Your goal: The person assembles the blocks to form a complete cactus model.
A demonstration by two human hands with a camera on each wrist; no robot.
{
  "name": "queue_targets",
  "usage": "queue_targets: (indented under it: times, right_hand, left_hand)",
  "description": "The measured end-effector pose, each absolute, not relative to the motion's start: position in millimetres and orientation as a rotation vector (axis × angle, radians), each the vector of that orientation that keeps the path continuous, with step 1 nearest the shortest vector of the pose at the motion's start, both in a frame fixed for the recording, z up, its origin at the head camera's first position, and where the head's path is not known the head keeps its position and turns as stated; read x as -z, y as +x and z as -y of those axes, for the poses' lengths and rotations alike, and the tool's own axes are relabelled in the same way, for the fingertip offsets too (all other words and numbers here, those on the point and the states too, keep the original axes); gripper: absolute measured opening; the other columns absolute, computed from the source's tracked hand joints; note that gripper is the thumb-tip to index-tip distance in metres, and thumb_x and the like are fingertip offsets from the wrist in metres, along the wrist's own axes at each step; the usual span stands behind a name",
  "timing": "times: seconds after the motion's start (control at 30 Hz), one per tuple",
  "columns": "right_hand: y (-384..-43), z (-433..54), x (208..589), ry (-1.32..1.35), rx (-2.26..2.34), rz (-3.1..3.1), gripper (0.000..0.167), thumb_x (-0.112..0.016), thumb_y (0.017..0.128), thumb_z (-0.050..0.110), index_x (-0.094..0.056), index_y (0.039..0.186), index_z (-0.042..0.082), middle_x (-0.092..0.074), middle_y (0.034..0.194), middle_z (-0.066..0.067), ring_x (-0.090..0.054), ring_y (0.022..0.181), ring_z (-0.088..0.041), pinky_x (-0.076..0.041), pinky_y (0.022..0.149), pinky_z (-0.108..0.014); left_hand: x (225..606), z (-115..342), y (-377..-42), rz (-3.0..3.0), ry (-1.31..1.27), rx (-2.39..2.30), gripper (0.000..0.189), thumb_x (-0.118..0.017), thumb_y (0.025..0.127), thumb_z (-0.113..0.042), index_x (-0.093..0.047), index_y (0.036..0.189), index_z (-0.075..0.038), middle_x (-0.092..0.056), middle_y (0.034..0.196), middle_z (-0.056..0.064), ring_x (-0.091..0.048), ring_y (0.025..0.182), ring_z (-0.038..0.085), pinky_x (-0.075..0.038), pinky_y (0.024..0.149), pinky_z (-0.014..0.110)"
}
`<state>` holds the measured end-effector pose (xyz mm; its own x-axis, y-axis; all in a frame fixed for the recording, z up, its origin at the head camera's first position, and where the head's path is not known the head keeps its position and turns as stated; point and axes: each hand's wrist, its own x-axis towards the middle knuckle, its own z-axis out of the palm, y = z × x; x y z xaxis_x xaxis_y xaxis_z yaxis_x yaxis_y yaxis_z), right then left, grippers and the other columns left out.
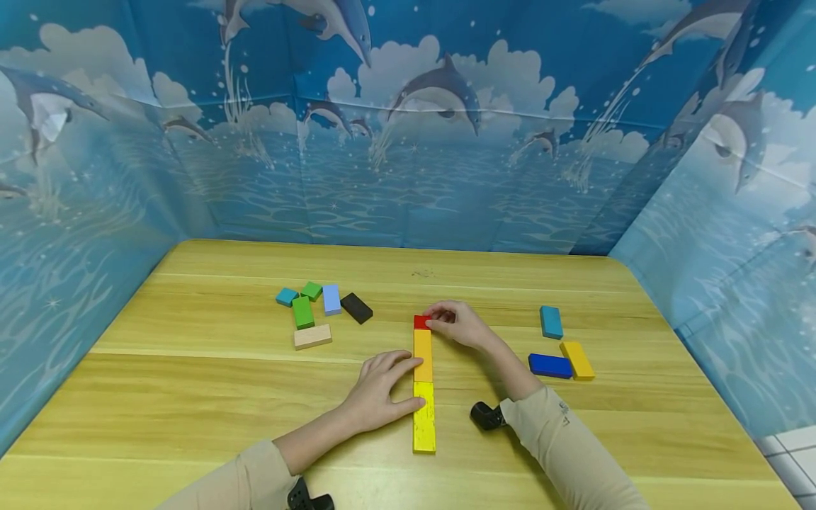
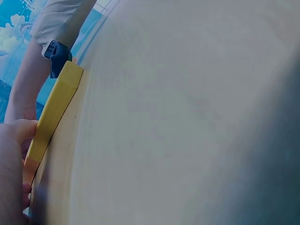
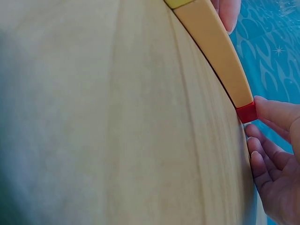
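A straight row of blocks runs away from me on the table: a long yellow block (image 1: pixel 423 428) nearest, an orange block (image 1: pixel 423 350) in the middle, and a small red block (image 1: pixel 419 322) at the far end. They appear to touch end to end. From the left, my left hand (image 1: pixel 380 397) rests its spread fingers against the row, thumb on the yellow block and a fingertip on the orange one. My right hand (image 1: pixel 460 324) holds the red block, its thumb on the block and its forefinger by the far edge, as the right wrist view also shows.
To the left lie green blocks (image 1: pixel 302 312), a small blue block (image 1: pixel 287 297), a light blue block (image 1: pixel 331 299), a black block (image 1: pixel 357 308) and a beige block (image 1: pixel 313 337). On the right are a teal block (image 1: pixel 551 322), a dark blue block (image 1: pixel 550 365) and an amber block (image 1: pixel 577 361).
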<state>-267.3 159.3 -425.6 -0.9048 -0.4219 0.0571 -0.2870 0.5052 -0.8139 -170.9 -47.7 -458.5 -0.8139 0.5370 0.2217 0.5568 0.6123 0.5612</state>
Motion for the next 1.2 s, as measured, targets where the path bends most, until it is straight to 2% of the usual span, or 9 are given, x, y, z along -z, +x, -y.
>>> queue_targets:
  times: [0.2,0.37,0.53,0.73,0.93,1.2]
  right_hand:
    - [-273,-164,434,-0.603,1.424,-2.566,0.024,-0.060,0.088,0.013,-0.062,0.109,0.001,-0.060,0.092,-0.010,-0.051,0.078,-0.020,-0.043,0.069,-0.028]
    - [-270,-173,428,-0.613,1.504,-2.543,0.029,-0.058,0.090,0.014,-0.058,0.116,0.000,-0.058,0.097,-0.013,-0.053,0.085,-0.024,-0.044,0.075,-0.033]
    - [-264,-187,421,-0.605,1.579,-2.538,0.035,-0.058,0.090,0.015,-0.054,0.120,-0.002,-0.056,0.101,-0.015,-0.054,0.089,-0.027,-0.047,0.074,-0.036]
    - [-253,-209,417,-0.534,1.582,-2.564,0.040,-0.059,0.090,0.021,-0.053,0.124,0.001,-0.054,0.105,-0.013,-0.053,0.093,-0.025,-0.047,0.076,-0.031]
    - [-240,-232,415,-0.546,1.583,-2.585,0.041,-0.059,0.090,0.017,-0.051,0.125,-0.001,-0.054,0.109,-0.019,-0.053,0.093,-0.025,-0.047,0.075,-0.024]
    - [-218,-267,414,-0.566,1.627,-2.623,0.042,-0.059,0.089,0.014,-0.049,0.126,-0.004,-0.051,0.110,-0.024,-0.055,0.090,-0.013,-0.048,0.074,-0.020]
  left_hand:
    - [460,48,-171,2.785,-0.950,0.982,0.057,-0.060,0.083,-0.044,-0.049,0.132,-0.017,-0.043,0.134,0.008,-0.035,0.125,0.027,-0.023,0.102,0.050]
    - [459,48,-171,2.784,-0.952,0.991,0.057,-0.060,0.083,-0.044,-0.049,0.132,-0.018,-0.043,0.134,0.007,-0.035,0.125,0.027,-0.022,0.102,0.050]
    - [459,47,-171,2.780,-0.958,0.994,0.057,-0.060,0.083,-0.044,-0.048,0.132,-0.017,-0.043,0.133,0.007,-0.035,0.125,0.027,-0.023,0.102,0.050]
    - [458,47,-171,2.793,-0.955,0.996,0.058,-0.060,0.083,-0.044,-0.048,0.133,-0.018,-0.043,0.134,0.007,-0.034,0.125,0.027,-0.022,0.102,0.050]
    - [459,48,-171,2.792,-0.944,1.002,0.057,-0.060,0.083,-0.043,-0.048,0.132,-0.018,-0.042,0.134,0.007,-0.034,0.126,0.027,-0.022,0.102,0.050]
    - [460,48,-170,2.787,-0.952,1.001,0.057,-0.059,0.083,-0.044,-0.048,0.132,-0.018,-0.043,0.134,0.006,-0.034,0.126,0.027,-0.022,0.102,0.050]
